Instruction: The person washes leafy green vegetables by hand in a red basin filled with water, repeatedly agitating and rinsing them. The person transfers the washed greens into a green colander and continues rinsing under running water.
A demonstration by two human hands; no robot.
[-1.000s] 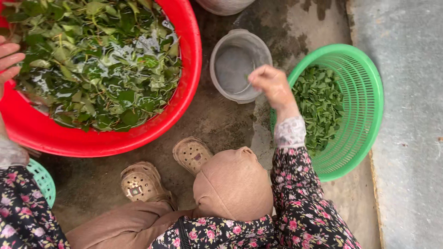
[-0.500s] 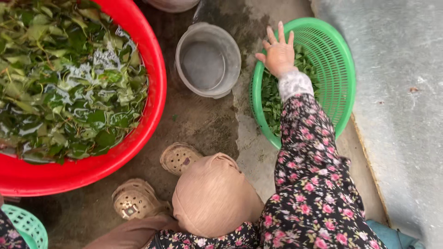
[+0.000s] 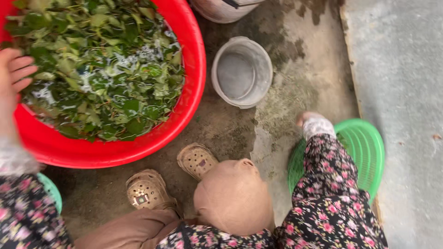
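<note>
One red basin (image 3: 184, 124) of wet leaves (image 3: 101, 69), one grey bucket (image 3: 242, 71), one green basket (image 3: 369, 152). Left hand (image 3: 14, 78) spread on leaves; right hand (image 3: 308, 118) grip indeterminate.

A home yard or outdoor wash area is showing here: someone is squatting on a damp, stained concrete floor (image 3: 286, 92), a red basin (image 3: 184, 115) is holding leaves (image 3: 101, 64) soaking in water, and a grey bucket (image 3: 242, 71) and green basket (image 3: 369, 147) are sitting nearby.
</note>
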